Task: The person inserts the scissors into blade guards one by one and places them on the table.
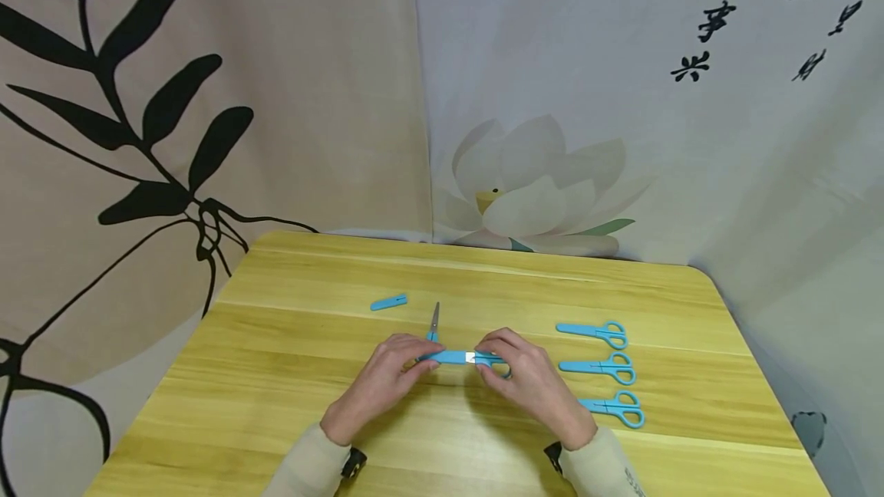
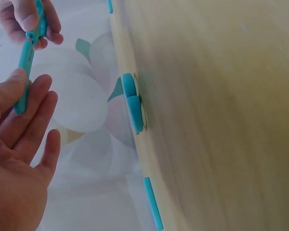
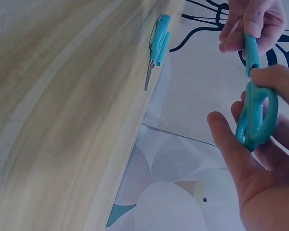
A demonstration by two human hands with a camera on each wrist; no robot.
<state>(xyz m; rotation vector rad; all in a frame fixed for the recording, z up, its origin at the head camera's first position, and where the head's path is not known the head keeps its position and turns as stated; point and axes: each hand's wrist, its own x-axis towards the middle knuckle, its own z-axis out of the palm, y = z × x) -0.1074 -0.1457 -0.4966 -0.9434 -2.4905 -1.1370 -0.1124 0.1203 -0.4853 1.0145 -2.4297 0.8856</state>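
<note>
My left hand [image 1: 387, 376] pinches a blue blade cover [image 1: 452, 357] between thumb and fingers. From its right end extends a pair of blue scissors [image 3: 262, 118], gripped at the handles by my right hand [image 1: 528, 378]. A short pale stretch of blade shows between cover and handles in the head view; most of the blade is hidden in the cover. Just beyond my left fingers lies a second pair of scissors [image 1: 434, 322], its metal blade bare and its handles mostly behind the hand. A loose blue cover [image 1: 389, 302] lies farther back on the left.
Three covered blue scissors lie in a column at the right: a far one [image 1: 594, 333], a middle one [image 1: 599, 366] and a near one [image 1: 617, 407], whose tip is behind my right hand. The wooden table [image 1: 276, 374] ends at a printed curtain [image 1: 331, 98].
</note>
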